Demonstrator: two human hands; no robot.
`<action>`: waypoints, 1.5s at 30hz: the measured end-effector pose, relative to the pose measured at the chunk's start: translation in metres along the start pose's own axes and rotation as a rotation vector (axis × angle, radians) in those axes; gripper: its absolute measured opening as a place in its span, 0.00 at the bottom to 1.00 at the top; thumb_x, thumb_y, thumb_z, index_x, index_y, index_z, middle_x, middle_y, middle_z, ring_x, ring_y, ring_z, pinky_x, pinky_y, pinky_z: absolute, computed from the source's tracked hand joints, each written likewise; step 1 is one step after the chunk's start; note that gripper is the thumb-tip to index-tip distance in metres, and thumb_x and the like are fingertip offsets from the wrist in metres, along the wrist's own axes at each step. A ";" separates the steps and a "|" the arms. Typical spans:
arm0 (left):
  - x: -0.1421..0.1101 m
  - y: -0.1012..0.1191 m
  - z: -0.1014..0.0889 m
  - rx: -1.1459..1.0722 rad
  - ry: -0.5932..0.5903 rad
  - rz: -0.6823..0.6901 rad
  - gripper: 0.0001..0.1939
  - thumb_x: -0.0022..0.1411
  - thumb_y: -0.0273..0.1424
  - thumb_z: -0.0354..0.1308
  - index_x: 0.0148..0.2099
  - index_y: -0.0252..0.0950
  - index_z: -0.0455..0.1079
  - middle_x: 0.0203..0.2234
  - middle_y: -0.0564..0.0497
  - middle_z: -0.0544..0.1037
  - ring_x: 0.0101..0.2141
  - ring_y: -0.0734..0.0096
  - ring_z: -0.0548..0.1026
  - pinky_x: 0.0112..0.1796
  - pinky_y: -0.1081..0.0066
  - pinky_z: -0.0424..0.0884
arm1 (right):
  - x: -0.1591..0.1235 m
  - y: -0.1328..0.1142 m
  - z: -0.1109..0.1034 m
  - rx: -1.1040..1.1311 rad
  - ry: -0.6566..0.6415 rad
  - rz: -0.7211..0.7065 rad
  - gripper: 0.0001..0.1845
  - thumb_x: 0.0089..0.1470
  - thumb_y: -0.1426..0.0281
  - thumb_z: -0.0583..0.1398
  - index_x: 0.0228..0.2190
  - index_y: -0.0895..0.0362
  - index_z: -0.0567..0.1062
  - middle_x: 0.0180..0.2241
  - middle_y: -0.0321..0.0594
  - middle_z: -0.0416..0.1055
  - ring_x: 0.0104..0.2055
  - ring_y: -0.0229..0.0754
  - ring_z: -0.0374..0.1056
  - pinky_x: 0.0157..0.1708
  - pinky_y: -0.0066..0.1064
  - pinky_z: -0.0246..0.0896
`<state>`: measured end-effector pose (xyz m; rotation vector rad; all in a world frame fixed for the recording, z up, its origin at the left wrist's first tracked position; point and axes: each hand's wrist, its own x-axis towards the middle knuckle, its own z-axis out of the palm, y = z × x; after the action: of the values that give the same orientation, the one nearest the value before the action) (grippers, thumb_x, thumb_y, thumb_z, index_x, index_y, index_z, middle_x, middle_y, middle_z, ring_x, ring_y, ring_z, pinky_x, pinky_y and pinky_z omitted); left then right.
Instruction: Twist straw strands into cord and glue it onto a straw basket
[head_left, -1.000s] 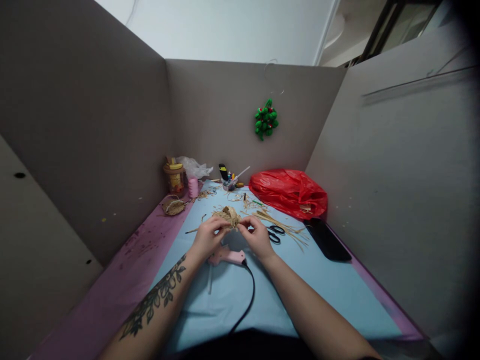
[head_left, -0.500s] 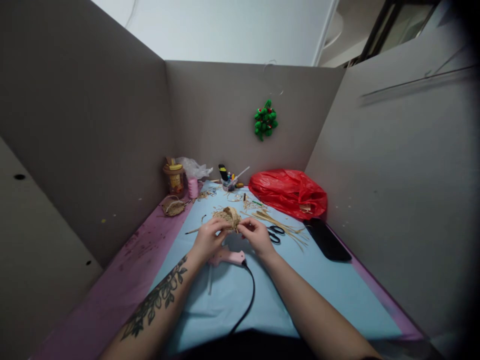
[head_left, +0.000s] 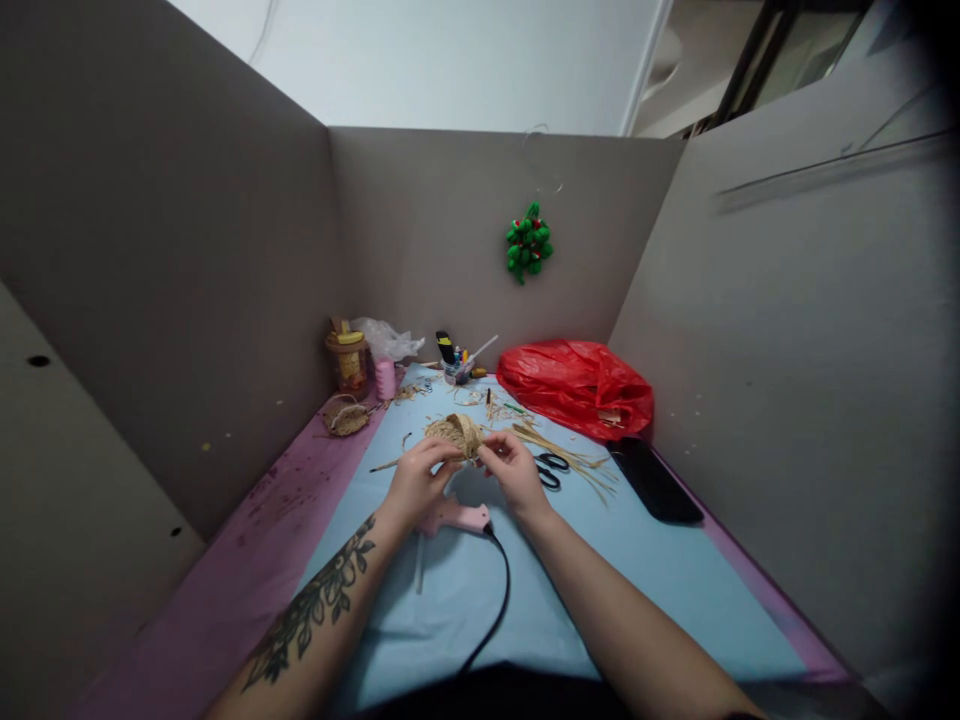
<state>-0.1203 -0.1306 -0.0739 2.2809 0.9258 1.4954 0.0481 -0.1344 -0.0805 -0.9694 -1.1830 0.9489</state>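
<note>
A small straw basket (head_left: 456, 430), woven and tan with a wide band arching over it, is between my hands above the blue table cover. My left hand (head_left: 422, 474) grips its near left side, thumb and fingers closed on the rim. At its right edge my right hand (head_left: 514, 470) pinches the straw between thumb and forefinger. My fingers hide the basket's near side. Below the hands lies a pink glue gun (head_left: 459, 516), its black cord running toward me and a clear glue stick pointing down from it.
Black-handled scissors (head_left: 551, 468) and loose straw strips (head_left: 574, 458) lie to the right, near a black phone-like slab (head_left: 654, 480). Behind are a red plastic bag (head_left: 574, 385), a cup of pens (head_left: 457, 368), pink thread (head_left: 385, 379), a brown jar (head_left: 348, 365) and another woven piece (head_left: 347, 416).
Both hands stay almost in place on the straw basket. The basket's band appears slightly turned, and my right fingers have shifted a little at its edge. The camera view has tilted slightly.
</note>
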 end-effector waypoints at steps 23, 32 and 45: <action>0.011 -0.008 -0.042 -0.010 0.480 -0.396 0.20 0.60 0.36 0.51 0.17 0.36 0.59 0.13 0.56 0.62 0.19 0.76 0.63 0.24 0.75 0.61 | 0.010 0.007 -0.022 0.136 0.157 0.087 0.20 0.39 0.64 0.64 0.34 0.56 0.64 0.14 0.25 0.65 0.14 0.33 0.61 0.14 0.22 0.52; 0.013 0.003 -0.024 -0.121 0.283 -0.454 0.09 0.49 0.32 0.61 0.28 0.36 0.62 0.18 0.59 0.65 0.20 0.79 0.64 0.23 0.78 0.60 | 0.005 0.009 -0.022 -0.019 0.092 -0.056 0.16 0.46 0.64 0.62 0.36 0.55 0.64 0.18 0.26 0.63 0.17 0.33 0.62 0.18 0.24 0.57; 0.010 0.010 -0.014 -0.206 0.117 -0.484 0.09 0.49 0.34 0.60 0.31 0.34 0.69 0.20 0.55 0.73 0.22 0.75 0.70 0.24 0.76 0.65 | -0.008 0.011 -0.018 -0.386 0.130 -0.319 0.14 0.51 0.66 0.58 0.40 0.55 0.67 0.28 0.35 0.67 0.28 0.38 0.66 0.29 0.30 0.63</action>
<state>-0.1264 -0.1339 -0.0555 1.6835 1.1888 1.4337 0.0641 -0.1405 -0.0954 -1.0861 -1.3871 0.4045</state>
